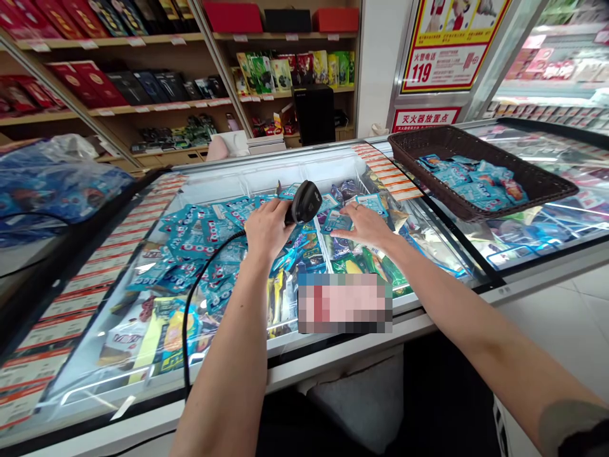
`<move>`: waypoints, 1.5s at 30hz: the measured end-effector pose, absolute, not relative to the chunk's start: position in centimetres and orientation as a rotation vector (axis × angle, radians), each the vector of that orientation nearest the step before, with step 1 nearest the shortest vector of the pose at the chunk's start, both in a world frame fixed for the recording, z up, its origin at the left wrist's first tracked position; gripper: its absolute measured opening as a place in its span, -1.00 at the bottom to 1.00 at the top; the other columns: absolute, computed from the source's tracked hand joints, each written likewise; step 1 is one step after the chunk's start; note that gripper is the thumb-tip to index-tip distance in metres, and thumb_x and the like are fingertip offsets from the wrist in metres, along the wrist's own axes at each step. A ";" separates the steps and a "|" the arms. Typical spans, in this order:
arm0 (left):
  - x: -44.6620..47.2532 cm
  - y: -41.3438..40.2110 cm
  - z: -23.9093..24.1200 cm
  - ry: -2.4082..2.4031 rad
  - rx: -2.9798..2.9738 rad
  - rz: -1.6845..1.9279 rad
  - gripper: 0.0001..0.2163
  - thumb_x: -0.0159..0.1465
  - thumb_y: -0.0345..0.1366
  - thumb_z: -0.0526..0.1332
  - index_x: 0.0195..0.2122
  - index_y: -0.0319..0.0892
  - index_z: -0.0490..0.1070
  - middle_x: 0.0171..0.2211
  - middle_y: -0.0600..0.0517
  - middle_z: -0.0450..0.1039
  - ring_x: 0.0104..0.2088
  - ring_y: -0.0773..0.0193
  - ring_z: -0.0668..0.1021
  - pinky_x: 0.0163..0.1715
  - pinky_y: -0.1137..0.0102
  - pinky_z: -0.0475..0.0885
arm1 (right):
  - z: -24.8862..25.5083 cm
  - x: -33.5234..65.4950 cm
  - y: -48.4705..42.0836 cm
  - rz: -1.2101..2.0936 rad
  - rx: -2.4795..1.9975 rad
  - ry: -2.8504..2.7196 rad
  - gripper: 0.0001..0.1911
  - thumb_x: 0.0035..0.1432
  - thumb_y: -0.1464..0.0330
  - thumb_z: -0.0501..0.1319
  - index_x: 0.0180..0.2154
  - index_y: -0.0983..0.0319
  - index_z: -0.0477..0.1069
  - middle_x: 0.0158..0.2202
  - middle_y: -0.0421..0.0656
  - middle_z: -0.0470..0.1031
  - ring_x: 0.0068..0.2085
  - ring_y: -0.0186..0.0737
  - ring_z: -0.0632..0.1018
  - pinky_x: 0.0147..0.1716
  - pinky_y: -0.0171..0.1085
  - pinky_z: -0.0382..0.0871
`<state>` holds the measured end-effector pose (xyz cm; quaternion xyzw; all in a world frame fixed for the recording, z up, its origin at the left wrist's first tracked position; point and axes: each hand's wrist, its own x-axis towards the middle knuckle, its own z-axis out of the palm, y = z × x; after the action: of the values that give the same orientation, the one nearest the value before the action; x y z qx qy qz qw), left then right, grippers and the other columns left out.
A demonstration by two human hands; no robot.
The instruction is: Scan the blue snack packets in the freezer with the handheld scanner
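My left hand (267,230) is wrapped around the handle of a black barcode scanner (306,202), whose head points right and away from me. Its black cable (189,311) curves down past my left forearm. My right hand (365,225) is palm down, thumb and fingers apart, over a blue snack packet (337,221) that it seems to touch. Another blue packet (372,203) lies just beyond the fingers. Under and around both hands is a chest freezer with many blue packets (202,231) heaped at its left. Green packages (383,270) lie below my right hand.
A brown basket (547,184) of blue packets stands on the freezer to the right. A pixelated flat object (345,303) lies at the front edge. Price-label strips (90,279) run along the left. A plastic bag (57,184) sits far left; shelves (157,105) stand behind.
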<state>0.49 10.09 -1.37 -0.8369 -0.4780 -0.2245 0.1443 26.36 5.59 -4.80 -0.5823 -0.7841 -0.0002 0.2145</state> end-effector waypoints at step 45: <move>2.0 7.9 -0.9 -1.129 -2.564 -0.426 -0.70 0.23 -0.27 0.19 -0.01 -0.12 0.45 -0.17 -0.11 0.56 -0.11 -0.01 0.57 -0.22 0.23 0.37 | -4.4 29.2 6.6 0.142 -1.560 -1.640 -0.58 0.27 0.31 0.02 0.09 0.24 0.42 0.03 -0.08 0.56 -0.16 -0.12 0.55 -0.18 -0.20 0.42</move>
<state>2.05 7.94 -0.89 -0.8941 -0.3937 -0.1486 0.1532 29.24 6.64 -4.38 -0.6233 -0.6552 0.0565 0.4231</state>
